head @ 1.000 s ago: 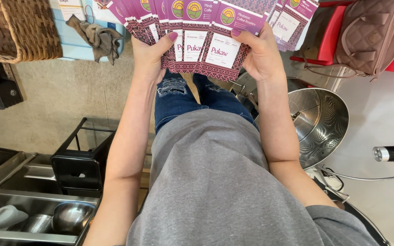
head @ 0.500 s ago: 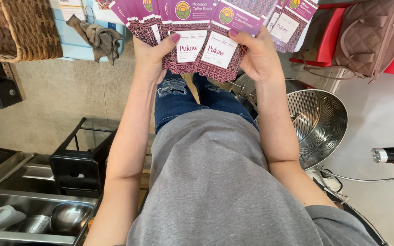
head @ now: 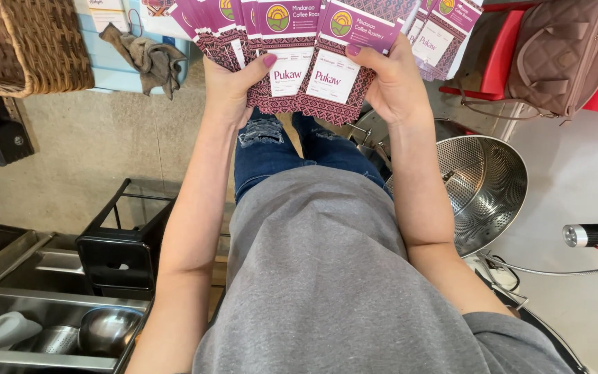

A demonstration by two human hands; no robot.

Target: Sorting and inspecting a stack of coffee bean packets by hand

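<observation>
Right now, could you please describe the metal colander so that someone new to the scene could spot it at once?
Start at the fan of purple pouches in both hands, then follow the right forearm down. Beside it on the floor sits the colander, a big round steel bowl. Unlike the smooth steel bowl at lower left, its wall is perforated all over.

Small food-packing workroom, likely a coffee roastery.
Indicators: perforated steel drum point(head: 486, 187) beside bare concrete floor point(head: 84, 159); steel shelving point(head: 43, 305) holding metal bowls point(head: 109, 329); a fan of identical purple retail pouches point(head: 292, 48); wicker basket point(head: 25, 41).
</observation>
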